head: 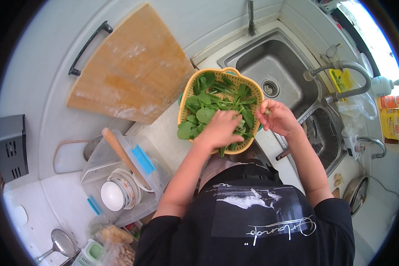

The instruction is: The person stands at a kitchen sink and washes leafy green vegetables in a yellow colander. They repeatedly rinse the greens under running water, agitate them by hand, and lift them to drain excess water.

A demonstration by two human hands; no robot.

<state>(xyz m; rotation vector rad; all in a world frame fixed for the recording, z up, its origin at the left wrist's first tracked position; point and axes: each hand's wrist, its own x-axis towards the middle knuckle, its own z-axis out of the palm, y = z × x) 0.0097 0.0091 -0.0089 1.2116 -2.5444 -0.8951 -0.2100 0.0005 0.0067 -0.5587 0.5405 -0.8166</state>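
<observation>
A yellow plastic colander basket (pixel 183 109) stands on the counter beside the sink, with leafy greens (pixel 204 99) lying in it. My left hand (pixel 221 128) rests on the greens near the basket's front side, its fingers spread; whether it pinches a stalk underneath is hidden. At the basket's right rim, my right hand (pixel 275 117) is raised with its thumb and fingertips closed on a small pale green piece of stem (pixel 267 112). Part of a teal container shows under the basket's edge.
Right of the basket is a steel sink (pixel 286 83) with a curved faucet (pixel 359 73). A wooden board (pixel 133 66) leans on the wall at the upper left. Below it, a clear plastic bin (pixel 119 159) holds bowls (pixel 113 195) and a rolling pin (pixel 123 153).
</observation>
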